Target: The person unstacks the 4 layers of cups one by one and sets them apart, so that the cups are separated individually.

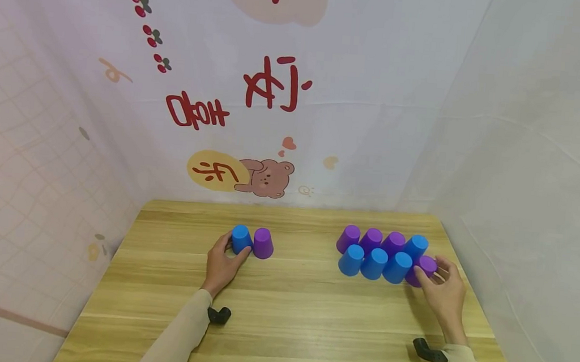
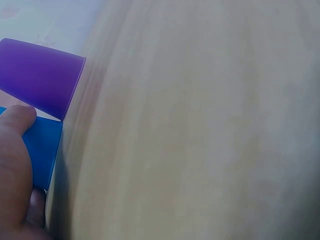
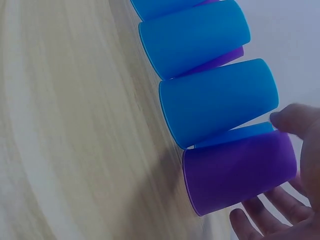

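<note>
While my left hand [image 1: 222,264] curls round the blue cup [image 1: 241,239] beside a purple one [image 1: 263,243] mid-table [image 1: 285,305], my right hand [image 1: 443,292] cups, fingers loosely spread, the end purple cup [image 1: 423,269] of the right-hand cluster, so I'd lift that one straight up, clear of its neighbours.

Left wrist view blurred (table [image 2: 200,125] grain lost).

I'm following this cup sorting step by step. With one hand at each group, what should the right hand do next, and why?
Probably close the right hand on the purple cup at the near right end of the big group. Its fingers are spread around that cup without gripping, as the right wrist view shows. The left hand already holds the blue cup beside a lone purple one.
</note>
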Motion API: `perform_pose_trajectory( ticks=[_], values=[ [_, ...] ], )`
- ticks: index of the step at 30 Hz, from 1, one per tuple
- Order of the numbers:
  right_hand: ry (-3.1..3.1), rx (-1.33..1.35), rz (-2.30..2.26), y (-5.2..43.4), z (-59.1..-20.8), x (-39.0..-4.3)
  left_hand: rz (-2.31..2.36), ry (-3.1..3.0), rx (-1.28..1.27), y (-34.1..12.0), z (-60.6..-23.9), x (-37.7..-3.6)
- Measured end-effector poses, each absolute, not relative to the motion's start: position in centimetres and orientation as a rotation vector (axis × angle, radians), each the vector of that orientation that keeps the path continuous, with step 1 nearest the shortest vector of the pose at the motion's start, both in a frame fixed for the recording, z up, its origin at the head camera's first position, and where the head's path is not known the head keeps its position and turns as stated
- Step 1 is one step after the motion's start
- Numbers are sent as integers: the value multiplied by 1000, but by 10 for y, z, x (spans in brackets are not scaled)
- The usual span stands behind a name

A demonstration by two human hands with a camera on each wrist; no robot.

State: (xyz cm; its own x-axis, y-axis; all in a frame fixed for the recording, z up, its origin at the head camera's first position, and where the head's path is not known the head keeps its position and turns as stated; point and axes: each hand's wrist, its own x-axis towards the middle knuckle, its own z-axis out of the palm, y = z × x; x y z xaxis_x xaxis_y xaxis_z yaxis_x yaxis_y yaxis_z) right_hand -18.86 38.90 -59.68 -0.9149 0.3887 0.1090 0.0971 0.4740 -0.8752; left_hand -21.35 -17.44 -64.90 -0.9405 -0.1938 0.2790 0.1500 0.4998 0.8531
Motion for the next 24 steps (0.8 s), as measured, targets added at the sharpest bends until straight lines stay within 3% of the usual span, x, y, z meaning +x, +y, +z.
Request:
perform_pose_trajectory(
  ticks=[24],
  values=[
    [-2386,-396,1455,381,-585,-172,-1412,-2416,28,-179,-650,-213]
  ],
)
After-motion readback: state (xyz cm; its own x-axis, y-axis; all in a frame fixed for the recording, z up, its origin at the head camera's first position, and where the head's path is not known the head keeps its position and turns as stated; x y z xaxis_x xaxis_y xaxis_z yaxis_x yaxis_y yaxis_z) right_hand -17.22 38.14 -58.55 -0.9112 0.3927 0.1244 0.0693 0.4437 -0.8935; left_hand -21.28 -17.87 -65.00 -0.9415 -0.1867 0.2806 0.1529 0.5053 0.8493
